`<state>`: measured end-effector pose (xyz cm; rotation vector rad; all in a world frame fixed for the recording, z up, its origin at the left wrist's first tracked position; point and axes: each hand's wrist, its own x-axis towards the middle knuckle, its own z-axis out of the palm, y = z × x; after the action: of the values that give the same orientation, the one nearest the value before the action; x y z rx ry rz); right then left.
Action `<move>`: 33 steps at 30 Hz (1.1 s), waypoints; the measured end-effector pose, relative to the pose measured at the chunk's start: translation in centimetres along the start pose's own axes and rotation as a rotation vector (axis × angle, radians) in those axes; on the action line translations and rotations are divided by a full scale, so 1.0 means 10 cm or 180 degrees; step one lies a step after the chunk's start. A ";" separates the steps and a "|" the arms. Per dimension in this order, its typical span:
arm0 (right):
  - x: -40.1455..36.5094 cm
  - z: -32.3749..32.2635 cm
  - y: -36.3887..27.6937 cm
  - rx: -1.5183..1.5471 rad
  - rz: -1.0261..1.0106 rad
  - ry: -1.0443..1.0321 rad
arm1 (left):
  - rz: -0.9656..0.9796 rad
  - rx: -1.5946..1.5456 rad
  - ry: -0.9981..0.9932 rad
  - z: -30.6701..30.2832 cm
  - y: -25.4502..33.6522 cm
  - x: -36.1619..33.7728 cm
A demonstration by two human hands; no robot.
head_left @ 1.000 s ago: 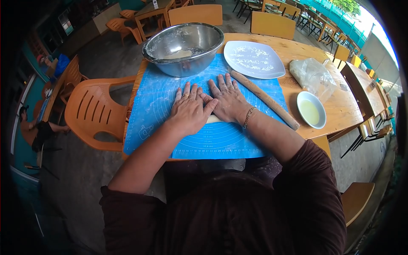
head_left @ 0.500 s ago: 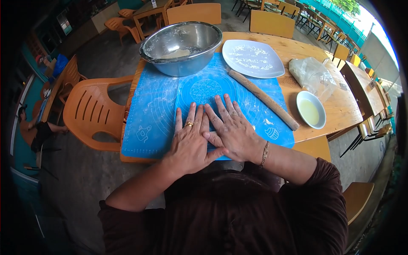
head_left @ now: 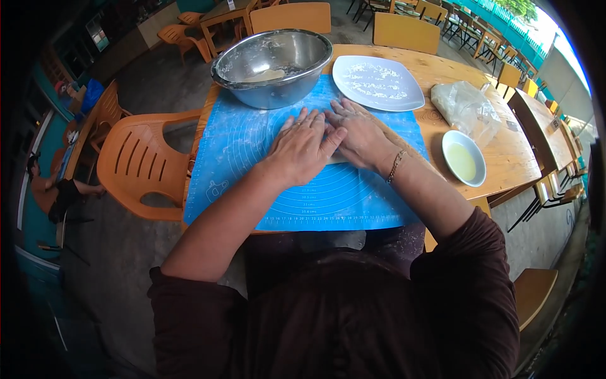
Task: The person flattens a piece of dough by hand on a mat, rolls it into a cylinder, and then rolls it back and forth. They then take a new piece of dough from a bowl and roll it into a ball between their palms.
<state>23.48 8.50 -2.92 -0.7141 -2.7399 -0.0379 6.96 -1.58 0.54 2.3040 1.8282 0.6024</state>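
Left hand (head_left: 302,150) and right hand (head_left: 361,136) flat, touching, on blue mat (head_left: 315,202); fingers spread, gripping nothing. Pale dough (head_left: 334,160) directly under both palms, mostly hidden, long axis unclear. Bowl (head_left: 271,60) just beyond fingertips.

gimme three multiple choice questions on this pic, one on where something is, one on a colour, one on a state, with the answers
1. Where does the metal bowl stand?
A) at the far end of the blue mat
B) on the floor
C) in someone's lap

2. What colour is the plastic chair left of the table?
A) white
B) orange
C) green

3. How are the left hand and right hand placed?
A) raised in the air
B) clenched in fists
C) flat, side by side on the mat

Answers:
1 A, the bowl's base sits on the mat's far end.
2 B, its seat and back are orange.
3 C, both palms face down with fingers stretched out.
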 end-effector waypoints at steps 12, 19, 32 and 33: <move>-1.20 -0.48 -0.90 0.0308 0.0034 -0.0261 | 0.1136 0.0661 -0.0311 0.21 0.41 -1.02; -0.85 -0.29 -0.67 0.0242 0.0183 -0.0139 | 0.0711 0.0460 -0.0291 0.26 0.26 -0.67; -0.62 -0.10 -0.44 0.0266 0.0415 -0.0043 | 0.0368 0.0841 -0.0727 0.20 0.12 -0.28; -0.70 -0.17 -0.51 0.0252 0.0280 -0.0049 | 0.0562 0.0841 -0.0595 0.22 0.15 -0.39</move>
<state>27.35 0.56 -3.12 -0.8146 -2.7044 0.0955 8.50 -5.39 -1.79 2.6078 1.7196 0.1624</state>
